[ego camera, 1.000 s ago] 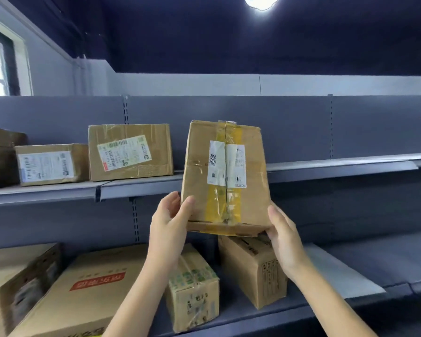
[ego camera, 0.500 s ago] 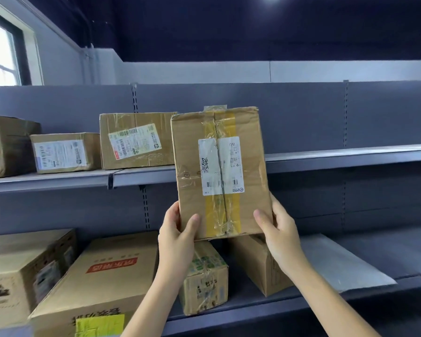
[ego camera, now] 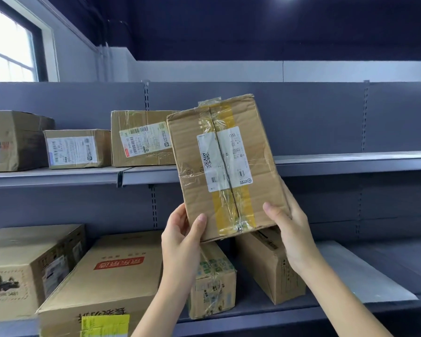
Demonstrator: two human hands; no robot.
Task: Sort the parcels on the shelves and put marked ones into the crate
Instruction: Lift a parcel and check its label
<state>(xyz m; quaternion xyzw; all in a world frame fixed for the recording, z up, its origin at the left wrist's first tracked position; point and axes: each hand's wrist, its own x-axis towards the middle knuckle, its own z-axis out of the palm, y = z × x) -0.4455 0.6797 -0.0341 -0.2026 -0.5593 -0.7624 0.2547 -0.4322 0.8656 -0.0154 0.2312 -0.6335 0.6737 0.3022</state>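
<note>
- Held parcel (ego camera: pixel 226 166): brown cardboard box, raised in the air in front of the shelving, tilted with its top leaning left. Yellow and clear tape runs down its middle seam; a white shipping label (ego camera: pixel 224 158) with a QR code lies across that seam, facing the camera.
- Left hand (ego camera: pixel 181 235): grip holding the parcel at its lower left corner, thumb on the front face, fingers behind.
- Right hand (ego camera: pixel 291 227): grip holding the lower right corner, thumb on the front face, fingers wrapped round the side.
- Upper shelf (ego camera: pixel 350 161): three labelled boxes in a row at the left; the rightmost one (ego camera: pixel 141 139) is partly hidden behind the held parcel.
- Lower shelf (ego camera: pixel 289 312): a large box with a red printed mark (ego camera: pixel 112 280) and another big box (ego camera: pixel 32 268) to its left; two smaller taped boxes (ego camera: pixel 214 280) (ego camera: pixel 270 263) stand under the held parcel.
- Window (ego camera: pixel 7 42): far left, bright.
</note>
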